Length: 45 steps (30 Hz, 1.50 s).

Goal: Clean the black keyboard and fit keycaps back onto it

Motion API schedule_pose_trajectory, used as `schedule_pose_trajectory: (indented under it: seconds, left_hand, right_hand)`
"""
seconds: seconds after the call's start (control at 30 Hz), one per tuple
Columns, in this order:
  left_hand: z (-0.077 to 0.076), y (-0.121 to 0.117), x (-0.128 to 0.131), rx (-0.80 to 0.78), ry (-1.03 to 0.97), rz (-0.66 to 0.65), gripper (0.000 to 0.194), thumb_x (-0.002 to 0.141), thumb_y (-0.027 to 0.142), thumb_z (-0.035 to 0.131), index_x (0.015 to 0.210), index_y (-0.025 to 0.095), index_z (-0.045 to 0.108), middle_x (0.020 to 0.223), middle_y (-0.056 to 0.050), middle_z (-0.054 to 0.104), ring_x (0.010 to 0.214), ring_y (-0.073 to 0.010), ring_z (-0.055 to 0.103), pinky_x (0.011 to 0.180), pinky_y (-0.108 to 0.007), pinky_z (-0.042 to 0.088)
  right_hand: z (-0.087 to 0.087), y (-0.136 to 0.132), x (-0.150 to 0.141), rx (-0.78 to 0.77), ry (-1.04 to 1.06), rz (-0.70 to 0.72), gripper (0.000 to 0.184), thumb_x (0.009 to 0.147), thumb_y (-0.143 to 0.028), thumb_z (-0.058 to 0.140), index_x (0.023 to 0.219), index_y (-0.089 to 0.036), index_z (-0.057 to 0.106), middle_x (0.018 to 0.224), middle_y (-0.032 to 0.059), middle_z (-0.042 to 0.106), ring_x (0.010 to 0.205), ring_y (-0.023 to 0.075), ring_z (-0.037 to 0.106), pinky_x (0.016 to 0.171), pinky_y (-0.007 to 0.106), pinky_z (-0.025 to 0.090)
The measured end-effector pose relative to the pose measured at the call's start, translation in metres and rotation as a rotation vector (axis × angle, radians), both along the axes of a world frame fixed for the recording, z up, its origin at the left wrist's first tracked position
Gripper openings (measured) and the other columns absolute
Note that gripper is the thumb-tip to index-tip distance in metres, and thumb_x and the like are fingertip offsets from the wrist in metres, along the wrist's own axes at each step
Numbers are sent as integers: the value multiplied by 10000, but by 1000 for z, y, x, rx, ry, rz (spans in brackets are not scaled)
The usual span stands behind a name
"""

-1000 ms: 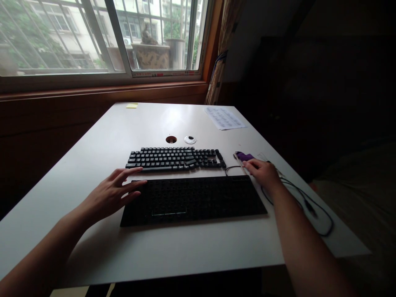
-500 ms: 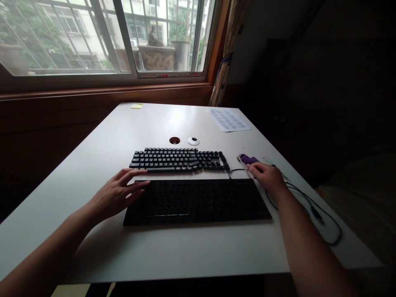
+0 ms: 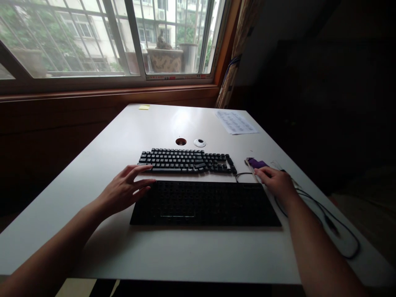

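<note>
My left hand (image 3: 125,185) is open, fingers spread, at the top left corner of a black keyboard base (image 3: 204,204) whose keycaps are off. Its forefinger reaches to the near left edge of the black keycaps (image 3: 173,159), laid out in keyboard order behind the base. Beyond the base's top right corner, my right hand (image 3: 276,183) has its fingers closed on a thin pale stick-like tool (image 3: 251,165). A purple cloth (image 3: 258,164) lies right beside that tool. The tool's lower end is partly hidden by the fingers.
A black cable (image 3: 329,225) loops on the white desk (image 3: 185,255) at right, beside my right forearm. Farther back are a round desk hole (image 3: 181,141), a white round cover (image 3: 199,142), printed paper (image 3: 236,121) and a yellow note (image 3: 144,107). A window stands behind.
The view has turned slightly left, so everything sits a little farther right. Both hands stay in nearly the same places by the keyboard base.
</note>
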<state>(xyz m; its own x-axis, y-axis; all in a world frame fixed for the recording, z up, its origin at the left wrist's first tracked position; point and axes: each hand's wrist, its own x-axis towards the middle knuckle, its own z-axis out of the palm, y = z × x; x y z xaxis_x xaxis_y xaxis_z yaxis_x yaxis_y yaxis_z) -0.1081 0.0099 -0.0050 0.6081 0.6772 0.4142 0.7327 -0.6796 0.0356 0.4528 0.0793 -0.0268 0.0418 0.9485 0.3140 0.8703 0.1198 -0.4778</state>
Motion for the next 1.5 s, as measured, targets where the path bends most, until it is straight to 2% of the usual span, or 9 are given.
schedule_pose_trajectory:
  seconds: [0.2,0.3,0.47,0.57,0.77,0.87,1.0,1.17,1.5]
  left_hand:
    - [-5,-2,0,-55,-63,20,344,990,254,591,1304,365,677,1534,-55,474,1295,-314,515,1043,-520,530]
    - [-7,-1,-1,-85,-81,7,341,998,258,580,1314,358,661,1463,-62,545,1280,-296,529,1027,-492,531]
    - [-6,4,-10,-128,-216,21,252,994,278,594,1234,236,659,1164,-93,701,1033,-227,629,852,-363,564]
    - [-6,7,-21,-172,-269,42,193,994,308,602,1142,223,691,1033,-75,708,875,-183,623,703,-284,544]
    - [-15,13,-34,-339,-294,11,231,987,389,613,1114,233,727,1026,-70,672,800,-141,627,631,-230,531]
    - [-18,13,-33,-376,-317,35,219,984,388,624,1102,236,728,1028,-59,660,767,-121,611,645,-221,523]
    - [-18,12,-30,-395,-357,36,208,985,378,626,1085,225,727,1025,-55,657,762,-114,611,665,-220,521]
    - [-19,11,-28,-406,-402,13,193,987,347,622,1089,212,715,1018,-56,657,779,-117,635,706,-231,535]
    - [-16,10,-24,-429,-381,21,159,994,316,602,1074,206,686,1022,-48,645,728,-98,644,630,-206,513]
  right_hand:
    - [-2,2,3,-11,-4,-4,368,862,-555,604,830,-225,765,690,33,723,660,231,659,628,321,430]
    - [-2,2,5,-30,-9,-14,372,864,-561,598,829,-229,761,698,30,720,677,236,662,643,325,432]
    - [-1,-1,1,-2,-18,1,338,878,-531,602,856,-230,754,726,34,721,691,242,668,672,343,453]
    - [9,-7,-10,128,-22,65,273,902,-461,606,833,-227,728,777,54,730,731,249,677,710,360,481]
    - [46,-21,-80,394,-13,377,164,959,-320,611,831,-243,677,824,64,685,801,231,652,777,395,529]
    - [54,-34,-141,376,24,655,55,953,-239,629,963,-240,683,960,55,678,918,209,645,847,389,553]
    - [44,-55,-225,251,-48,956,154,971,-250,614,1109,-224,677,1138,83,659,1049,221,608,933,411,557]
    - [21,-64,-285,167,-143,932,341,985,-370,606,1282,-204,639,1321,133,593,1196,279,545,1053,478,510]
    - [18,-65,-295,41,-181,826,539,993,-457,581,1481,-235,517,1365,112,582,1245,287,491,1109,480,466]
